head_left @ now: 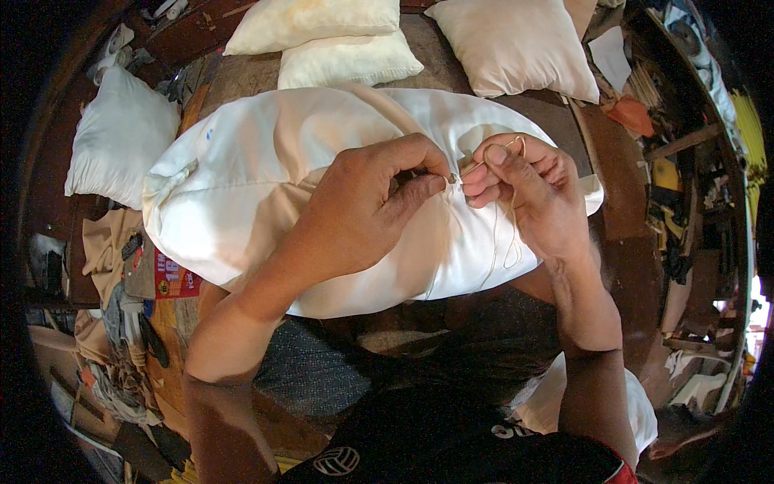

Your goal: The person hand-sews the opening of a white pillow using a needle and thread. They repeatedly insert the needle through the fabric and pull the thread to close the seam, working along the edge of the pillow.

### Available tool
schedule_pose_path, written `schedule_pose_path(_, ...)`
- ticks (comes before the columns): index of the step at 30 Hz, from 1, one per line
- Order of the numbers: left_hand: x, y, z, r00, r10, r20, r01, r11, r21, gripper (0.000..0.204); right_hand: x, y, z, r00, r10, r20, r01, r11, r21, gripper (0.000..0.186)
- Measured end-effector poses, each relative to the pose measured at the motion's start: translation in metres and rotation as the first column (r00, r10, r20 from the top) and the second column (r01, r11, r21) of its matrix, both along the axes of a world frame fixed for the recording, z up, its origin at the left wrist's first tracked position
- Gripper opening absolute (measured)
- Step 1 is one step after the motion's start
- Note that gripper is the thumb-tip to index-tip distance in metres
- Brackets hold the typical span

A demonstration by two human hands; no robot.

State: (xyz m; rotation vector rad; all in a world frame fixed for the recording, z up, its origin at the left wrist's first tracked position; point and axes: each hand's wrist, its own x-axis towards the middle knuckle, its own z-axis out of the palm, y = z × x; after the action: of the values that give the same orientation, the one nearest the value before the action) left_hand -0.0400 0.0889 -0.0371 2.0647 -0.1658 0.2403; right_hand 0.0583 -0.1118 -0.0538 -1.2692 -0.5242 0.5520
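Across my lap lies a large stuffed white pillow (pixel 234 153) of shiny cloth, its surface creased and gathered toward the middle. My left hand (pixel 379 194) is closed, thumb and forefinger pinching a small fold of the pillow's cloth. Right beside it, my right hand (pixel 524 177) is closed in a pinch on a pale thread (pixel 513 234), which loops over the forefinger and hangs down over the cloth. A thin strand runs between the two hands' fingertips. Whether a needle sits in the right fingers is too small to tell.
Two cream pillows (pixel 347 60) are stacked at the far side, with another pillow (pixel 516 44) to their right. A white pillow (pixel 121 137) leans at the left. Scraps of cloth (pixel 121 339) lie lower left; a cluttered wooden shelf (pixel 685 145) stands at the right.
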Motion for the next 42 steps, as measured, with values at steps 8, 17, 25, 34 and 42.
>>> schedule_pose_path(8,0.002,-0.001,-0.004,0.998,0.014,0.062,-0.015,1.0,0.015,0.01,0.006,-0.003,-0.004,0.994,0.087,-0.066,-0.084,0.995,0.058,0.022)
schedule_pose_path(17,0.002,0.0,-0.003,0.999,0.048,0.003,-0.048,0.999,0.004,0.011,-0.003,0.0,-0.005,0.991,0.094,-0.098,-0.089,0.994,0.059,0.019)
schedule_pose_path(25,-0.002,0.0,-0.006,0.922,0.007,0.387,-0.18,0.892,0.415,0.016,0.006,-0.001,-0.003,0.966,0.088,-0.242,-0.066,0.993,0.1,0.019)
schedule_pose_path(34,-0.007,0.013,0.012,0.883,-0.099,0.459,-0.177,0.835,0.521,0.012,0.006,-0.024,0.025,0.969,0.103,0.223,-0.03,0.951,-0.308,0.029)
schedule_pose_path(42,-0.031,0.048,0.046,0.882,-0.088,0.462,-0.161,0.867,0.472,0.009,0.018,-0.04,0.013,0.533,0.122,0.837,0.437,0.808,-0.396,0.025)
